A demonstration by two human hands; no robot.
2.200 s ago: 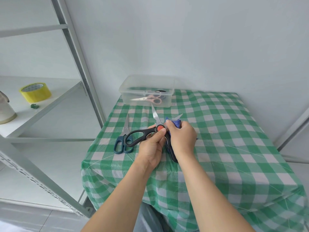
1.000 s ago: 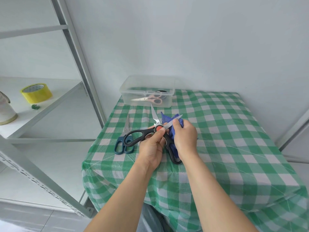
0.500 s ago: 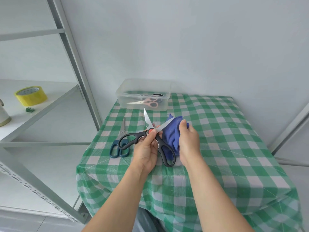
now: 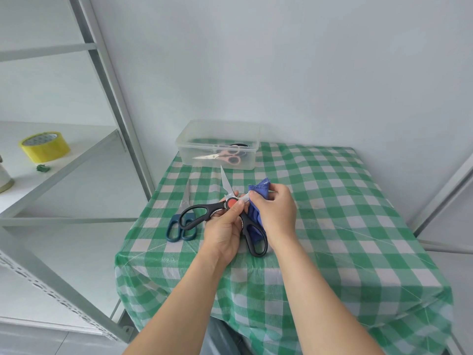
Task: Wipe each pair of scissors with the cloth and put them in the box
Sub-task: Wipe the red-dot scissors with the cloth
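My left hand (image 4: 225,230) grips black-handled scissors (image 4: 204,212) at their red pivot, blades spread apart above the table. One blade points up and away; the other is wrapped in a blue cloth (image 4: 259,190) that my right hand (image 4: 276,213) pinches round it. Blue-handled scissors (image 4: 180,228) lie flat on the checked tablecloth to the left, partly under the black handle. A clear plastic box (image 4: 217,139) at the table's far edge holds pink-handled scissors (image 4: 225,157) and a dark pair behind them.
The table (image 4: 332,213) with a green and white checked cover stands against a white wall. A metal shelf frame (image 4: 115,98) rises at the left, with a yellow tape roll (image 4: 43,147) on its shelf.
My right hand with the cloth has slid back along the blade toward the pivot, so the blade tip is now covered. The camera has tilted slightly; the left hand keeps its grip.
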